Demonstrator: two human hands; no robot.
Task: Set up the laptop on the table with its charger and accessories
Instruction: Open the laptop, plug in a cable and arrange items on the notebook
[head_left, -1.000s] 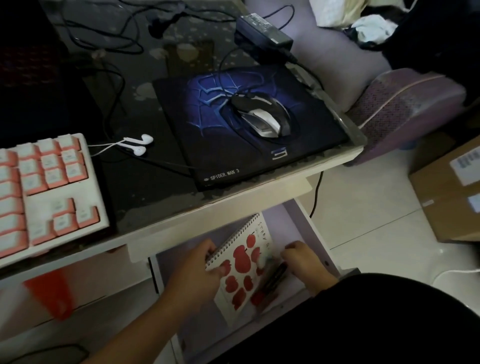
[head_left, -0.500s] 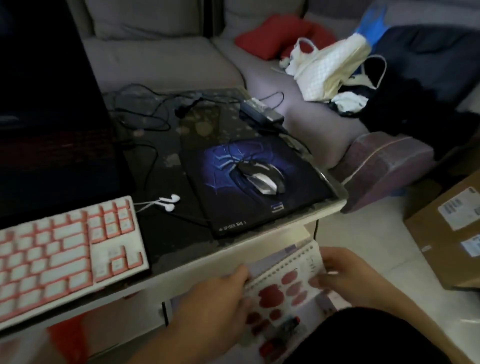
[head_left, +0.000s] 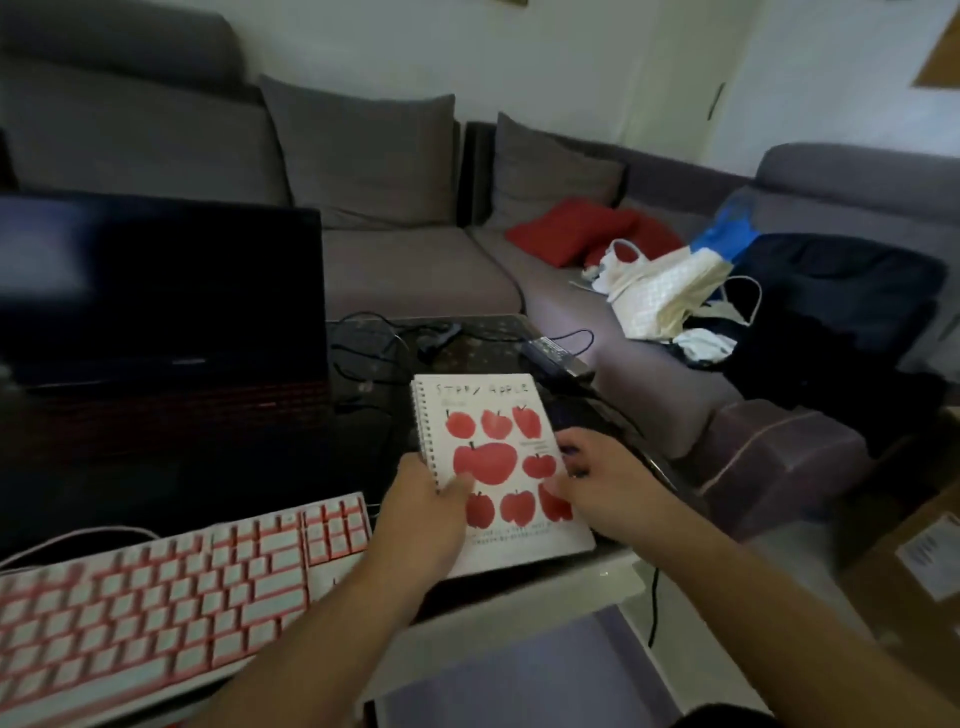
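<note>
Grey sofa (head_left: 415, 270) behind dark table (head_left: 483, 338); both hands, left (head_left: 426, 514) & right (head_left: 608, 478), grip white spiral notebook (head_left: 498, 457) w/ red apples, beside laptop (head_left: 156, 312), keyboard (head_left: 171, 597).

1. The room is dim, and the table (head_left: 467, 332) looks very dark.
2. The wall (head_left: 519, 57) at the back is brightest.
3. Everything looks a bit blurry.
4. The edges bend and stretch.
</note>
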